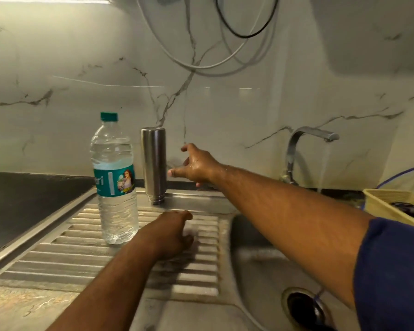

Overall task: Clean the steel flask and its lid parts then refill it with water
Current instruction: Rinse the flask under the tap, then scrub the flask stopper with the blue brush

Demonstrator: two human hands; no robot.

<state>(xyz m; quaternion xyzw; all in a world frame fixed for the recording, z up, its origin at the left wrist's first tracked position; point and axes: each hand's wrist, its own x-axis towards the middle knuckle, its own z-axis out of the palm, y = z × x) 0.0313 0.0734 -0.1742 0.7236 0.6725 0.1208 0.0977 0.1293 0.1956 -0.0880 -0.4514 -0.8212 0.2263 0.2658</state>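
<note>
Right hand (196, 167) spread, empty, beside upturned steel flask (154, 163) mid-frame; left hand (171, 231) curled, hold unclear. Grasp mid-body firmly.

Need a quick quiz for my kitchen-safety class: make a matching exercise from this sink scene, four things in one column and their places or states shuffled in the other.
Things
1. steel flask
2. plastic water bottle
3. tap
4. basket

Places or states
A. water is running from it
B. upside down, mouth on the drainboard
C. upright, teal cap on
D. at the right edge, behind the sink

Pairs: 1-B, 2-C, 3-A, 4-D
</note>
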